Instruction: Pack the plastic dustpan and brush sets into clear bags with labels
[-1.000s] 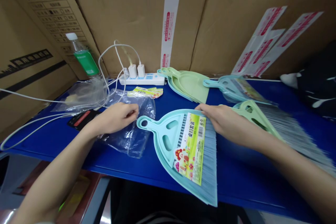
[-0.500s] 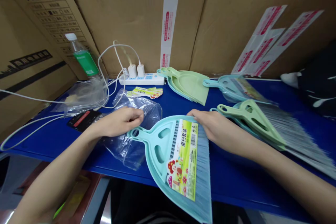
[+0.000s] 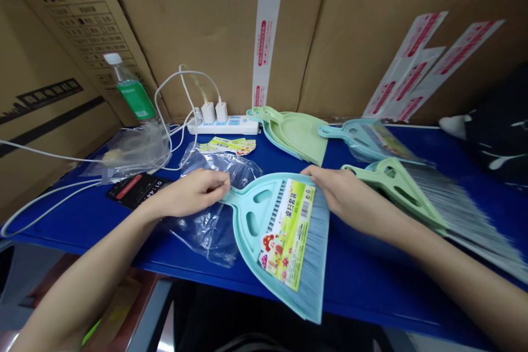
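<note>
A light blue dustpan [image 3: 252, 225] with a brush and a bright paper label [image 3: 289, 231] lies on the blue table [image 3: 371, 280] in front of me. My right hand [image 3: 344, 195] holds its far right edge, fingers curled over the rim. My left hand [image 3: 193, 192] is closed, pinching a clear plastic bag [image 3: 210, 225] right where the dustpan's handle end meets the bag's mouth. The handle tip is hidden behind the bag and my fingers.
Green and blue dustpans [image 3: 297, 132] are stacked at the back. A bagged set [image 3: 371, 140] and a pile of brushes [image 3: 433, 203] lie right. A power strip [image 3: 225, 124], cables, a bottle [image 3: 132, 91], paper labels [image 3: 231, 146] and cardboard boxes stand behind.
The blue dustpan has slid left toward the bag, and its handle end now sits at the bag's opening under my left fingers. My right hand moved left with it.
</note>
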`<state>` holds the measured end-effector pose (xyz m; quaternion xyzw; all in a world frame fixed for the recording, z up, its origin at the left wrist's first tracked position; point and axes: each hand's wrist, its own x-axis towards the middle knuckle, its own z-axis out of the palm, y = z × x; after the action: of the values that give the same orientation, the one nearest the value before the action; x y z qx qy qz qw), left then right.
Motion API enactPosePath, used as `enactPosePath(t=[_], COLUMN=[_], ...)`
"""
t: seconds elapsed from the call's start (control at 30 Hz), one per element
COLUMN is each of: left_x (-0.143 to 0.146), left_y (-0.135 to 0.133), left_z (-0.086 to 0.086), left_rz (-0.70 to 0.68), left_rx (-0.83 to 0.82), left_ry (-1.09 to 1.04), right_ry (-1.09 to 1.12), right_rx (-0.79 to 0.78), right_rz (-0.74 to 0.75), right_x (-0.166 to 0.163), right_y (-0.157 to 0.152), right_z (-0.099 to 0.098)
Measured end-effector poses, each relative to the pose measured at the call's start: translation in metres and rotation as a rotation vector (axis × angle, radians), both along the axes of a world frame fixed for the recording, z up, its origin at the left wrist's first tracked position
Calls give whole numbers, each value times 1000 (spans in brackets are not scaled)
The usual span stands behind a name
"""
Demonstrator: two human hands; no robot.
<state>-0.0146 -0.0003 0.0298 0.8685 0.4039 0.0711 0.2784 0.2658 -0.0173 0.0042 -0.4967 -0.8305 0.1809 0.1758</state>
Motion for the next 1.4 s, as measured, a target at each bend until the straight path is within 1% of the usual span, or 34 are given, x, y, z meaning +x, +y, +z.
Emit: enactPosePath(t=[0.2,0.3,0.37,0.57,0.67,0.73,0.77,0.87,0.9,0.97,1.0,1.07,1.17,1.3,1.4], left_x=[4,5,6,6,0,-5,-7,-11,-12,-12,-12,-13,-16,-21,-21], left_y=[-3,-4,-5,-2,1,3,4,6,7,8,9,11,14,16,16], left_z=[-3,-3,-3,-3,-1,2,3,6,6,7,6,6,5,1,-2], left_rz=[-9,-37,-46,-5,64,157,217,427,487,554,568,572,548,451,410], left_rx=[-137,-223,-229,-10,102,206,262,401,419,411,402,392,376,261,191], left_ry=[-172,-267,-290,-198,-151,-76,-5,338,465,669,736,797,734,458,237], right_ry=[110,133,140,116,98,92,90,80,77,74,75,75,79,105,122], right_rx=[-39,-33,-23,-1,1,-8,-12,-10,-6,-5,-6,-11,-25,-26,-12], right_rz=[74,55,29,-38,-47,-46,-46,-53,-58,-62,-62,-60,-54,-35,-22], right_x=[-13,-15,-14,-10,-9,-9,-9,-9,-9,-8,-7,-7,-6,-6,-6], right_y=[-5,-3,-2,1,3,3,3,3,3,3,3,3,3,2,0], right_z=[-9,-14,-16,-15,-14,-14,-14,-13,-12,-12,-11,-10,-8,-6,-5])
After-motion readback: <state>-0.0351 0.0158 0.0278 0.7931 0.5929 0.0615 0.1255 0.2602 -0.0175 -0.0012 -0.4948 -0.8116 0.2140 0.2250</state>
